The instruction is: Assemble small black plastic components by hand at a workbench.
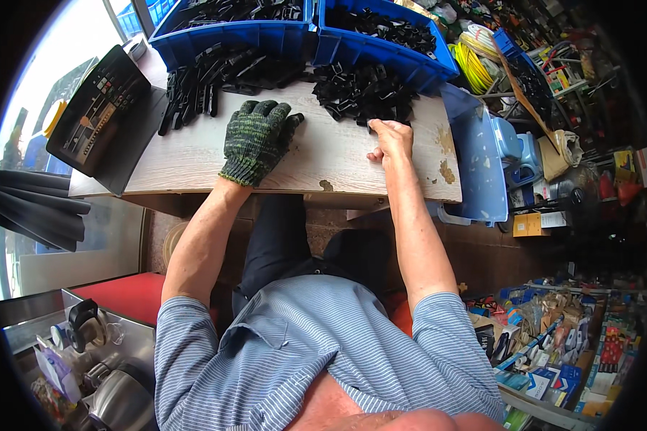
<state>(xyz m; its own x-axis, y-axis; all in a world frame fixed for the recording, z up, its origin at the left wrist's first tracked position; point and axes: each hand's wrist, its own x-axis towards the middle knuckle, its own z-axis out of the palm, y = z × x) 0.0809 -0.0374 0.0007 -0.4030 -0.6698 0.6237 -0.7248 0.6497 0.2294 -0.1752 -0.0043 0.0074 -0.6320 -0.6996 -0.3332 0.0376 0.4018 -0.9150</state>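
My left hand (257, 136) wears a dark green knitted glove and lies flat, palm down, on the pale wooden tabletop (323, 154), holding nothing. Just beyond its fingertips lies a row of black plastic clips (212, 75). My bare right hand (389, 136) rests on the table with its fingertips pinching a black plastic piece at the near edge of a loose heap of black parts (363, 93).
Two blue bins (381, 43) with more black parts stand at the table's far edge. A black tray with small items (101, 108) leans at the left. A light blue lid (478, 165) lies on the right, with cluttered shelves beyond.
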